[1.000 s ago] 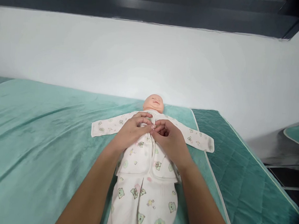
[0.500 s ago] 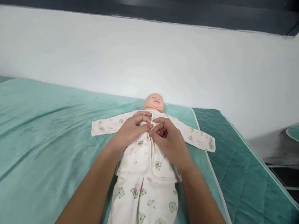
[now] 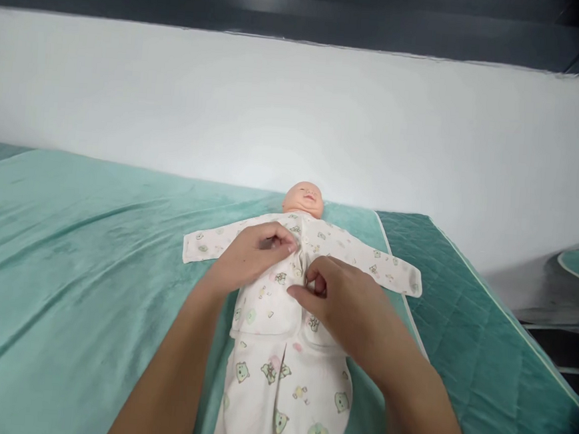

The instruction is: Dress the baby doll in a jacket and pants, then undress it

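Doll (image 3: 281, 320) lies on green blanket (image 3: 95, 262) (wall (image 3: 298, 111) beyond).

- A bald, peach-coloured doll (image 3: 303, 197) lies on its back on a pale green blanket (image 3: 91, 255), head at the far end, arms spread wide, legs towards the viewer
- Its white shirt (image 3: 265, 305) has a scattered print with small green bears; the front opening runs down the middle, its edges close together at the collar and its corners rounded at the hem; how far it is fastened is hard to see
- Both long sleeves (image 3: 394, 271) lie stretched out sideways
- The white trousers (image 3: 309, 379) carry a similar print, with one crease down the middle; their lower part runs out of view
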{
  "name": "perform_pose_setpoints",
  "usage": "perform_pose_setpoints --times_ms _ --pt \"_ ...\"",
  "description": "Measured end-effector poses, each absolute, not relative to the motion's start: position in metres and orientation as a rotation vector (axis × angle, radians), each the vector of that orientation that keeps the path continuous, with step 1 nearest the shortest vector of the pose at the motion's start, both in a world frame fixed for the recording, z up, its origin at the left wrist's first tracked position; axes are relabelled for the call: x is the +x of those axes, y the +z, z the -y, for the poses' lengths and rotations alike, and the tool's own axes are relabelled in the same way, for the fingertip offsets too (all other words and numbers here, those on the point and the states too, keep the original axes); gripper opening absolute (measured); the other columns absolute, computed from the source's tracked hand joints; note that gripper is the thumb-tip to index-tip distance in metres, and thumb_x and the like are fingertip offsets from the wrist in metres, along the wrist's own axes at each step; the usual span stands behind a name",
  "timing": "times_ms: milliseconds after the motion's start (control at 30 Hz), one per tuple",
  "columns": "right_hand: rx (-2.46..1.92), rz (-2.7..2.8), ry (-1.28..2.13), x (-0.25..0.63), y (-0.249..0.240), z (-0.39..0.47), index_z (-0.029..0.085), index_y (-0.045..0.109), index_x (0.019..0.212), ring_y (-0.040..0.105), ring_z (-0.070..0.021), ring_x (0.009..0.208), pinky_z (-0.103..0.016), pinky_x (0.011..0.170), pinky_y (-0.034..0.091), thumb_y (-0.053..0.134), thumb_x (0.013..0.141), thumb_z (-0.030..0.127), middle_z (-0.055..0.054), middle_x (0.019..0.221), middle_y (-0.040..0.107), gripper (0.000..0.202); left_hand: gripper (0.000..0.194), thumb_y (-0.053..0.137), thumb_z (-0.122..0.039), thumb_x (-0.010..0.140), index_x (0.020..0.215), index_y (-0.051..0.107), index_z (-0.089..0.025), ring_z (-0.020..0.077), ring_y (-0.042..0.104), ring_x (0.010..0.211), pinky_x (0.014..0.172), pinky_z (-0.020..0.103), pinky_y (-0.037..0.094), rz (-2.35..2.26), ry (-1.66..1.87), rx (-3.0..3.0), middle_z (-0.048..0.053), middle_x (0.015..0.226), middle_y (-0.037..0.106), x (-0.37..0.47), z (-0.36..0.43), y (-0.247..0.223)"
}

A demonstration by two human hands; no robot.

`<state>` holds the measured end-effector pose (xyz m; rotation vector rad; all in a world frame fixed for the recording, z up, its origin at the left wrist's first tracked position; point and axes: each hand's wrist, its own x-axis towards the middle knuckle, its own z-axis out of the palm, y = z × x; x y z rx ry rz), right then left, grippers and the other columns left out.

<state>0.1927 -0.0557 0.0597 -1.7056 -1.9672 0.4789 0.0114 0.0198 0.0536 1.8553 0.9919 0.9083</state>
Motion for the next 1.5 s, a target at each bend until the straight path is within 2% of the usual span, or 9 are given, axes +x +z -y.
perform_pose_setpoints --times_ms 133,267,433,600,900,1067,1233,1500 --pt "-1.677 1.969 0.513 0.195 0.058 0.053 0.023 0.043 0.065 0.039 -0.013 0.054 -0.029 0.05 0.025 0.059 0.086 0.032 0.001 0.063 0.054 0.029 0.016 0.067 -0.04 0.081 0.081 0.071 -0.025 0.0205 0.058 0.087 0.075 0.033 0.047 -0.916 0.682 1.988 0.003 0.089 0.068 0.007 -0.018 0.058" --pt "-1.521 1.924 0.791 0.212 0.057 0.045 0.022 0.05 0.066 0.038 -0.0121 0.055 -0.027 0.049 0.025 0.055 0.09 0.037 0.003 0.061 0.049 0.028 0.013 0.066 -0.037 0.082 0.08 0.072 -0.026 0.0213 0.059 0.092 0.076 0.033 0.048 -0.839 0.643 2.069 0.003 0.09 0.069 0.008 -0.017 0.059" --pt "-1.327 1.731 1.159 0.223 0.056 0.039 0.021 0.06 0.075 0.039 -0.0114 0.057 -0.025 0.051 0.03 0.058 0.089 0.047 0.004 0.063 0.047 0.03 0.016 0.062 -0.036 0.086 0.08 0.068 -0.022 0.0144 0.054 0.071 0.063 0.028 0.044 -0.759 0.582 1.978 0.001 0.079 0.063 0.01 -0.012 0.063" --pt "-1.194 1.595 1.311 0.216 0.055 0.04 0.02 0.062 0.079 0.04 -0.0103 0.057 -0.025 0.053 0.031 0.061 0.088 0.05 0.004 0.062 0.047 0.031 0.021 0.064 -0.04 0.085 0.078 0.065 -0.021 0.0102 0.044 0.059 0.052 0.024 0.034 -0.755 0.579 1.855 -0.002 0.066 0.052 0.008 -0.011 0.065" --pt "-1.104 1.553 1.375 0.213 0.046 0.033 0.018 0.061 0.071 0.049 -0.0107 0.056 -0.025 0.056 0.039 0.062 0.09 0.048 0.002 0.061 0.058 0.035 0.018 0.067 -0.038 0.086 0.087 0.07 -0.02 0.0128 0.057 0.073 0.067 0.026 0.045 -0.694 0.593 1.777 0.001 0.078 0.065 0.003 -0.018 0.056" --pt "-1.056 1.523 1.402 0.214 0.045 0.032 0.018 0.064 0.073 0.052 -0.0094 0.056 -0.023 0.055 0.041 0.066 0.089 0.043 0.002 0.062 0.061 0.03 0.019 0.068 -0.038 0.086 0.088 0.067 -0.019 0.0127 0.057 0.074 0.068 0.026 0.046 -0.699 0.595 1.758 0.001 0.079 0.064 0.005 -0.018 0.056" --pt "-1.041 1.493 1.435 0.215 0.043 0.029 0.017 0.066 0.075 0.057 -0.009 0.057 -0.021 0.054 0.044 0.062 0.092 0.046 0.0 0.066 0.065 0.034 0.018 0.067 -0.034 0.087 0.089 0.061 -0.018 0.0121 0.057 0.075 0.068 0.026 0.044 -0.669 0.585 1.711 0.0 0.079 0.063 0.008 -0.018 0.054" --pt "-1.009 1.434 1.471 0.214 0.038 0.028 0.02 0.06 0.085 0.064 -0.0102 0.059 -0.02 0.052 0.046 0.057 0.096 0.044 -0.002 0.076 0.073 0.027 0.016 0.06 -0.035 0.092 0.091 0.054 -0.02 0.016 0.063 0.081 0.072 0.031 0.046 -0.609 0.546 1.719 0.001 0.082 0.066 0.011 -0.017 0.052"
